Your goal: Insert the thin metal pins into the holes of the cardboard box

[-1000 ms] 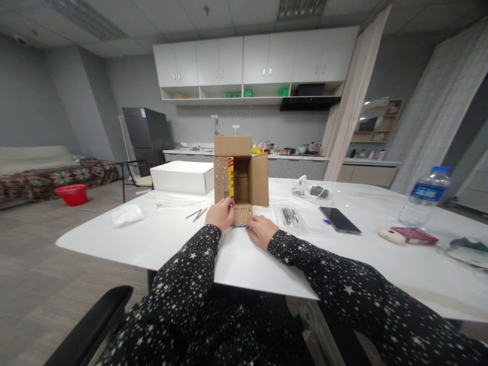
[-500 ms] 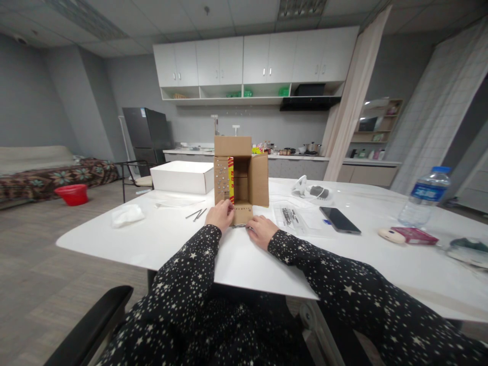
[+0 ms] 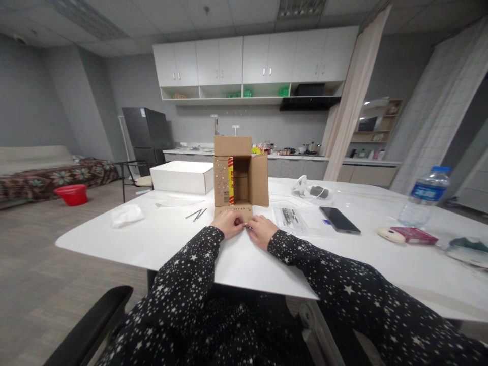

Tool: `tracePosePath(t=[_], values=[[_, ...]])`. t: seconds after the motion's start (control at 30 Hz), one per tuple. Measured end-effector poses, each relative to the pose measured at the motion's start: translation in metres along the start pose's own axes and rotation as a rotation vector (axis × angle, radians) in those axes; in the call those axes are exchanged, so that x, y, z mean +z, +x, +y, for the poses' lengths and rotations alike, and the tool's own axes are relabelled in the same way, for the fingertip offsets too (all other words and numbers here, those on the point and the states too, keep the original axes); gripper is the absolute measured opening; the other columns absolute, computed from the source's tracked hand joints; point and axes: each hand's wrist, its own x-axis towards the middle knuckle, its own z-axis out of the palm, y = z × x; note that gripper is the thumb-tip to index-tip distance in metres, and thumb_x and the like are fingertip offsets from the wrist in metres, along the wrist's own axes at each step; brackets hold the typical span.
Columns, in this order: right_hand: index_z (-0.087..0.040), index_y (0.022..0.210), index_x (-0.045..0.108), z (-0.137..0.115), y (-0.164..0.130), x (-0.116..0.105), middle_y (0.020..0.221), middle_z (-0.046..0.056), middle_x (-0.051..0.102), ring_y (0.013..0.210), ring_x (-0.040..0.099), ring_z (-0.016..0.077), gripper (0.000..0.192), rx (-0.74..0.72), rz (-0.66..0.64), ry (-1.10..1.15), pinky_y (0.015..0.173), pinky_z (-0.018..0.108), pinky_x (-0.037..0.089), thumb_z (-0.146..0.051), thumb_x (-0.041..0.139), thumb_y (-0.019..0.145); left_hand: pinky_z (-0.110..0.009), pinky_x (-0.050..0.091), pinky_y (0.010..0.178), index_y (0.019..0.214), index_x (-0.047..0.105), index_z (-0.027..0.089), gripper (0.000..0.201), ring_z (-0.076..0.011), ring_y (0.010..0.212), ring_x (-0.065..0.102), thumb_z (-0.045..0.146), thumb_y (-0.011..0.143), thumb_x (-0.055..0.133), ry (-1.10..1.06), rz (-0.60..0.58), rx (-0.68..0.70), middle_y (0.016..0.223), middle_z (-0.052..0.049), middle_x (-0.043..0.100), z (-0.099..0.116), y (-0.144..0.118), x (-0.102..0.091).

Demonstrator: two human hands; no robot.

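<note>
An upright cardboard box (image 3: 260, 180) faces me with its flaps spread and its dark inside showing. Small silvery round pieces (image 3: 221, 178) dot its left flap, beside a yellow and red strip (image 3: 231, 190). Just in front of the lower flap my left hand (image 3: 227, 224) is closed, fingers curled inward. My right hand (image 3: 262, 231) rests close by on the table, fingertips pinched together. Between the fingertips of both hands a small shiny metal piece (image 3: 246, 226) shows; most of it is hidden by the fingers.
Long thin metal rods (image 3: 196, 214) and crumpled white tissue (image 3: 127, 215) lie left. A white box (image 3: 182, 177) stands behind them. To the right are a clear plastic case (image 3: 292, 219) holding metal parts, a phone (image 3: 340, 219), a maroon box (image 3: 418, 236) and a water bottle (image 3: 425, 198).
My left hand has come down from the box's left flap toward my right hand, its fingers now at the metal piece. My right hand has barely moved.
</note>
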Motion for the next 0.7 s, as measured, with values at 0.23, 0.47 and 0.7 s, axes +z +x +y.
tracePosePath(t=[0.23, 0.47, 0.7], values=[[-0.019, 0.104, 0.063, 0.0002, 0.0002, 0.0002, 0.101, 0.009, 0.058, 0.094, 0.05, 0.0211, 0.027, 0.001, 0.01, 0.007, 0.083, 0.032, 0.038, -0.025, 0.041, 0.089, -0.025, 0.043, 0.062, 0.072, 0.065, 0.02, 0.012, -0.0151, 0.067, 0.058, 0.028, 0.073, 0.056, 0.012, -0.003, 0.011, 0.071, -0.001, 0.066, -0.0018, 0.0005, 0.0014], [-0.019, 0.106, 0.063, -0.0002, -0.0004, 0.0005, 0.102, 0.009, 0.058, 0.095, 0.049, 0.0212, 0.028, 0.008, 0.002, 0.014, 0.083, 0.033, 0.037, -0.025, 0.042, 0.089, -0.025, 0.042, 0.062, 0.072, 0.064, 0.02, 0.011, -0.0148, 0.067, 0.057, 0.028, 0.073, 0.056, 0.031, 0.003, 0.031, 0.072, -0.001, 0.065, -0.0031, 0.0004, 0.0018], [-0.019, 0.104, 0.062, 0.0018, 0.0004, 0.0035, 0.101, 0.009, 0.058, 0.094, 0.048, 0.0209, 0.027, -0.004, 0.013, 0.012, 0.083, 0.033, 0.036, -0.025, 0.041, 0.089, -0.025, 0.041, 0.062, 0.072, 0.062, 0.02, 0.011, -0.0155, 0.068, 0.057, 0.029, 0.074, 0.056, 0.056, -0.008, 0.024, 0.071, -0.002, 0.064, -0.0025, -0.0001, 0.0016]])
